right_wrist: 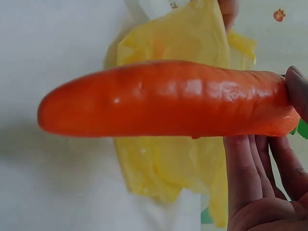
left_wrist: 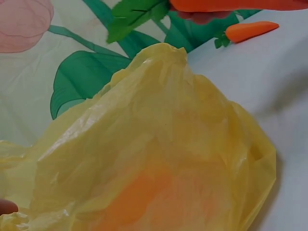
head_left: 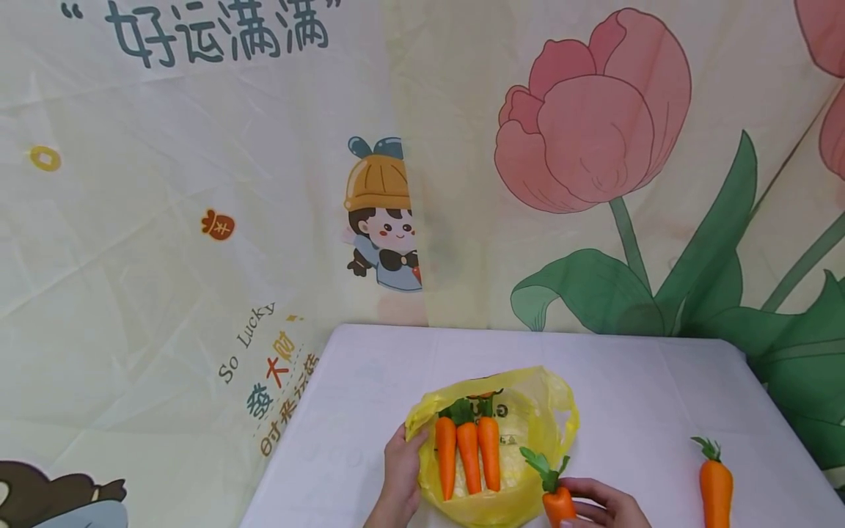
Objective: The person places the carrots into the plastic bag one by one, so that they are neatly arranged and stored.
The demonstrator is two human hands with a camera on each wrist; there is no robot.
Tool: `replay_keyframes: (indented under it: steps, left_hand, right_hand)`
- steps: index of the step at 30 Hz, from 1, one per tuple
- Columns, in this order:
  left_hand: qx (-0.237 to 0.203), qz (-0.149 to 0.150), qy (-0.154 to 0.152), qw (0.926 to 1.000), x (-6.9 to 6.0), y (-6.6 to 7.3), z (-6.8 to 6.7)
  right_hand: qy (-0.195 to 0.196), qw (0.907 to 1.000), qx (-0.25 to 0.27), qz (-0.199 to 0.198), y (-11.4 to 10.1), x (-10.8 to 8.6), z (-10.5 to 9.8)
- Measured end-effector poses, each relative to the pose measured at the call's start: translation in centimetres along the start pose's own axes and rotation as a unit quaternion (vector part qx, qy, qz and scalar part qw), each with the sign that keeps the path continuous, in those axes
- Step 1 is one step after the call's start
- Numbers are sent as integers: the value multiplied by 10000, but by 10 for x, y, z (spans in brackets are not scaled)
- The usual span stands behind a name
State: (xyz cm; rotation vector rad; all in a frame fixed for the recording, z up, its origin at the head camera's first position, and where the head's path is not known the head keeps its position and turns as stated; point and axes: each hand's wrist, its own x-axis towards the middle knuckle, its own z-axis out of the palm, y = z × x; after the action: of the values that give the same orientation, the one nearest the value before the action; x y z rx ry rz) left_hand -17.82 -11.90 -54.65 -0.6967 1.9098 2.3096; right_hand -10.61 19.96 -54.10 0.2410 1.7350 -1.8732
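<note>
A yellow plastic bag (head_left: 528, 469) lies spread on the white table with its mouth gaping. Inside it, orange carrots (head_left: 467, 451) with green tops lie side by side. My left hand (head_left: 400, 469) grips the bag's left rim. Just right of the bag, my right hand (head_left: 610, 502) holds another carrot (right_wrist: 163, 98) near its leafy end, thumb on one side and fingers on the other. In the left wrist view the bag (left_wrist: 159, 125) hides most of the left hand, and an orange shape shows through the plastic.
One more carrot (head_left: 716, 488) lies on the white table (head_left: 634, 389) at the right, its green top pointing away. Behind the table hangs a printed cloth (head_left: 455, 183) with large tulips, a cartoon figure and lettering.
</note>
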Motion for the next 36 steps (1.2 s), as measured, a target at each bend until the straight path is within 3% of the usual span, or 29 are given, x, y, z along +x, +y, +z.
replay_keyframes:
  steps: [5,12,15,27,36]
  left_hand:
    - [3,-7,0,10000,0,0,0]
    - [-17,-33,-32,10000,-1,0,-1]
    - [-25,-12,-55,10000,-2,0,0]
    - [38,-1,-14,10000,-1,1,0]
    - [14,-68,5,10000,-1,0,0]
  right_hand:
    - [-443,9986,135,-262,-11,2,13]
    - [-396,9940,-588,-835,-27,14,33]
    - [-407,9926,-605,-975,-36,19,41]
    - [-170,9908,-42,-1344,-71,41,73]
    - [76,9848,614,-1622,-79,64,78]
